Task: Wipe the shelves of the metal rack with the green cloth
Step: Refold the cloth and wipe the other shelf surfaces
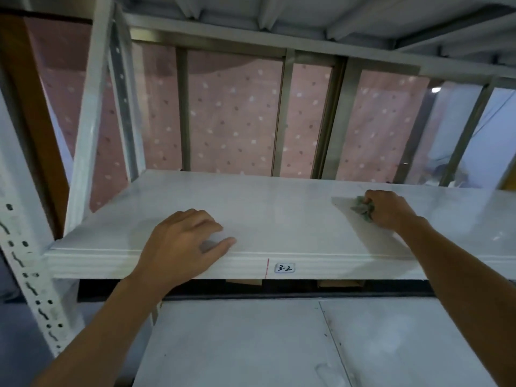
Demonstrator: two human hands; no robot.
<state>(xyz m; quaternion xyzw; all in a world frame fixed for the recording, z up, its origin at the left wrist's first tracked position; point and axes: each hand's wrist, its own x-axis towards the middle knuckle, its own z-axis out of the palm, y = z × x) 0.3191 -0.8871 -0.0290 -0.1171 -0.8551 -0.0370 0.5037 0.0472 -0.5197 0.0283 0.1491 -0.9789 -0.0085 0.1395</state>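
Shelf: open passage along mid-surface; bounded by upright post left, upper shelf overhead, window frame behind.

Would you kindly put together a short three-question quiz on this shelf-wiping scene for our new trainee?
1. True or false: the left hand holds the green cloth.
2. Multiple choice: the cloth is on the shelf's A) right part B) far left end C) underside.
3. Fill in: the label on the shelf's front edge reads ____.
Key: 1 false, the right hand grips it while the left rests open on the shelf; 2 A; 3 "3-2".
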